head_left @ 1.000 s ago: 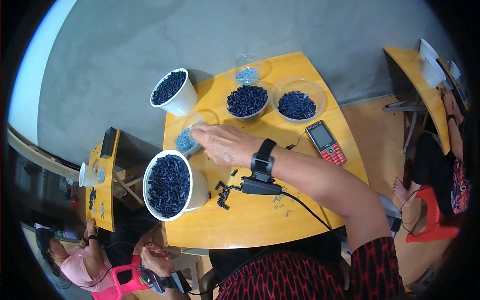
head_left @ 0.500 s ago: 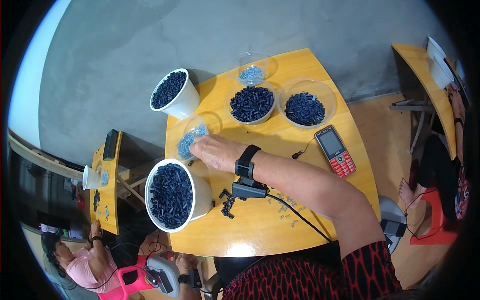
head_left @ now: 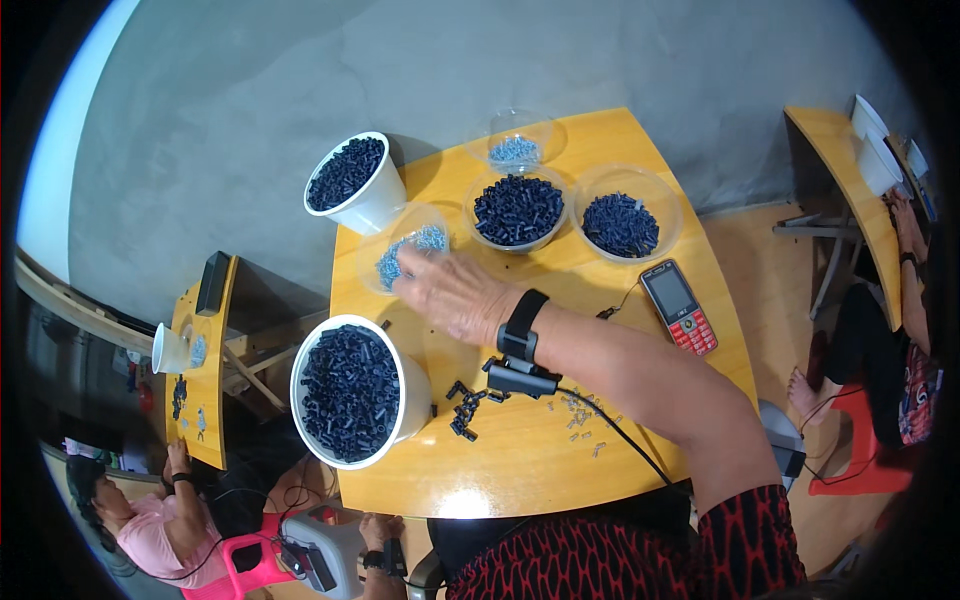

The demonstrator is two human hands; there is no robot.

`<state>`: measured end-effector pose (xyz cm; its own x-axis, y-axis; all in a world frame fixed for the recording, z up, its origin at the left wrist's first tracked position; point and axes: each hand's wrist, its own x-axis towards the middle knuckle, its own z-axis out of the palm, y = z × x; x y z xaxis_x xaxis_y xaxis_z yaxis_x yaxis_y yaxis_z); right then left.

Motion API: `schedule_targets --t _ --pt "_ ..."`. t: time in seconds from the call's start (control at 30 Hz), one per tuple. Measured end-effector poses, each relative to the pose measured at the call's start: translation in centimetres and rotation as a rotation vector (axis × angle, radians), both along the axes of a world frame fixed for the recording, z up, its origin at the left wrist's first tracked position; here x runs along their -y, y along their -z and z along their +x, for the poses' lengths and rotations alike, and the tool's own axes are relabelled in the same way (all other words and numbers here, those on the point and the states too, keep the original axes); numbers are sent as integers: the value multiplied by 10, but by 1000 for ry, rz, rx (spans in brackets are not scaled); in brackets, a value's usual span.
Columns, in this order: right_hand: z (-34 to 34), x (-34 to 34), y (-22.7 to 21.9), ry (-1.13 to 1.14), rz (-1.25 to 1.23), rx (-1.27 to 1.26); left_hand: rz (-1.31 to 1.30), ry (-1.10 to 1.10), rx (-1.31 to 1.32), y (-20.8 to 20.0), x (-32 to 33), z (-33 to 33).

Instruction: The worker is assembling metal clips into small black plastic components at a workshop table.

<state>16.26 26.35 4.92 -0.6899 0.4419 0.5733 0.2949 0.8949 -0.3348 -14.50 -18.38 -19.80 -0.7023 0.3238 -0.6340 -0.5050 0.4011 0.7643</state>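
My right hand (head_left: 455, 295) reaches over a small clear plastic bowl (head_left: 368, 262) of tiny silvery-blue metal pieces (head_left: 430, 238). Its fingers curl down at the bowl's near right rim, fingertips hidden, so whatever they pinch cannot be seen. Down past the table's front edge is my left hand (head_left: 380, 530), small and partly hidden; its grip does not show clearly. A white bucket (head_left: 412, 400) filled with short black tubular parts (head_left: 350, 390) stands just nearer than the bowl. Loose black parts (head_left: 465, 410) and small clear-and-metal pieces (head_left: 590, 415) lie on the table near my right forearm.
A second white bucket (head_left: 375, 205) of black parts stands farther back. Two clear bowls of dark parts (head_left: 518, 210) (head_left: 620, 225) and a tub of silvery-blue pieces (head_left: 513, 150) sit behind. A red-and-black keypad phone (head_left: 680, 305) lies right. People work at tables on both sides.
My right hand has drawn slightly back from the middle of the small bowl toward its near right rim. The whole view has shifted a little. My left hand stays low by the table's front edge.
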Motion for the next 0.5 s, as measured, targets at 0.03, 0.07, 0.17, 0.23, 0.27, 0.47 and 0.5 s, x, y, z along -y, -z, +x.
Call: schedule_targets --t 0.03,0.07,0.17,0.23,0.27,0.47,0.5 --pt "-6 4 2 6 3 7 45 -12 16 -3 -7 10" --pt "-16 6 7 -77 -98 40 91 -26 31 -8 -15 20" --pt "-33 8 20 -233 -239 36 63 -58 3 -25 -37 43" --pt "-38 6 29 -209 -193 176 47 -65 -16 -38 -49 56" --pt "-38 3 39 -208 -204 137 28 -66 -34 -43 -55 62" --pt "-57 -3 49 -193 -78 169 55 -32 79 -32 -51 55" --pt "-59 -3 45 -219 -45 152 52 -37 87 -28 -52 53"
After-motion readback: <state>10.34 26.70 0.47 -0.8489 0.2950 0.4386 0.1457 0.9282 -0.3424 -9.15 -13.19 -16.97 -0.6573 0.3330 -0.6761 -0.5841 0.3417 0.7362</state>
